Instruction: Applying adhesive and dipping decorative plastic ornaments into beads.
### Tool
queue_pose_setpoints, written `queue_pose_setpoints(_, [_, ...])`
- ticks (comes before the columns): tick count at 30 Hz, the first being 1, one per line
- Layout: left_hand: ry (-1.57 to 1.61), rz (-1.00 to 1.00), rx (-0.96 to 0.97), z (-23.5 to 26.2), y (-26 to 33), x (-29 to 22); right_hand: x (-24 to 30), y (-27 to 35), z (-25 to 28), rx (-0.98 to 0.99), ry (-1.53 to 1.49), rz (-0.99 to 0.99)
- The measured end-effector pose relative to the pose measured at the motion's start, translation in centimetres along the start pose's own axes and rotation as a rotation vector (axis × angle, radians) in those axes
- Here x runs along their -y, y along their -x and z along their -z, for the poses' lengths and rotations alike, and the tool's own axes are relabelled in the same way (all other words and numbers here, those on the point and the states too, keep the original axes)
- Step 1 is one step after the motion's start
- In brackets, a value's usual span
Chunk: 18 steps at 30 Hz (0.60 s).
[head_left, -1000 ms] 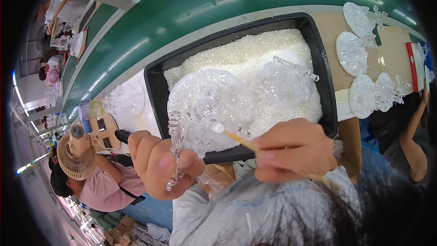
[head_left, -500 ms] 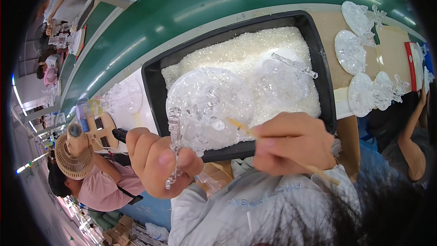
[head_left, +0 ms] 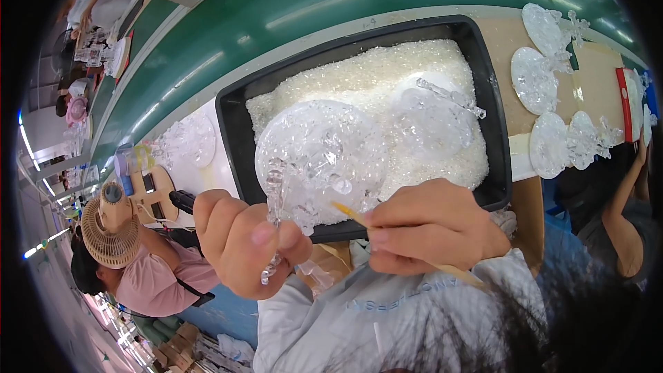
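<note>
Your left hand [head_left: 245, 245] pinches the clear ornament [head_left: 321, 159] over the black tray [head_left: 231, 138] — mid-decorating. Right hand [head_left: 431, 228] clamps the thin stick [head_left: 349, 212] — next, touch its tip down precisely.

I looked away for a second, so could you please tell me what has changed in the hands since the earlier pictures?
Very little. The right hand has slid slightly left with its thin stick, whose tip now meets the clear ornament. The left hand still grips the ornament's stem over the black tray of clear beads. Nothing was picked up or released.

A long green conveyor belt [head_left: 290, 7] crosses the workshop — ceiling strip lights [head_left: 27, 145] far left.
</note>
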State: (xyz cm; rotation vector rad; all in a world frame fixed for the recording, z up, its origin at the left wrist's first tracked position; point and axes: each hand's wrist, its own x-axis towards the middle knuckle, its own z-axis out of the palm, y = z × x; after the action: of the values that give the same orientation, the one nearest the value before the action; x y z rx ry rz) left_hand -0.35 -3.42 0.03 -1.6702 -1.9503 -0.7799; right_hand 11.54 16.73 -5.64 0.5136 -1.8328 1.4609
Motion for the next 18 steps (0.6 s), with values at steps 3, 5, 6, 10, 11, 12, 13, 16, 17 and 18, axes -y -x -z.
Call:
queue_pose_setpoints(3, [-0.028,0.002,-0.047,-0.5,-0.3,0.0,0.1,0.3,-0.2,-0.115,0.076,-0.001])
queue_pose_setpoints(5, [0.0,-0.01,-0.05,-0.5,-0.9,0.3,0.4,-0.2,0.4,-0.208,0.135,-0.001])
queue_pose_setpoints(6, [0.012,-0.01,-0.037,-0.4,-0.7,0.2,0.4,-0.5,0.6,-0.105,0.047,-0.022])
queue_pose_setpoints(10, [-0.032,-0.003,-0.065,-0.4,0.4,-0.1,0.1,0.3,-0.2,-0.048,0.063,-0.03])
queue_pose_setpoints(11, [-0.023,-0.004,-0.059,-0.3,0.2,-0.1,0.1,0.4,-0.3,-0.047,0.064,-0.03])
queue_pose_setpoints(12, [-0.009,-0.011,-0.055,-0.4,-0.2,0.0,0.3,0.4,-0.2,-0.139,0.094,-0.039])
queue_pose_setpoints(13, [-0.004,-0.017,-0.058,-0.5,-0.3,0.1,0.4,0.3,-0.1,-0.232,0.124,-0.047])
queue_pose_setpoints(16, [-0.002,-0.031,-0.047,-0.4,-0.1,0.1,0.6,-0.6,0.4,-0.093,0.095,-0.044])
queue_pose_setpoints(17, [-0.013,-0.012,-0.032,-0.2,0.0,-0.1,0.4,-0.3,0.1,-0.094,0.094,-0.045])
queue_pose_setpoints(18, [-0.024,0.006,-0.019,-0.1,-0.1,-0.1,0.1,0.1,-0.3,-0.174,0.139,-0.046])
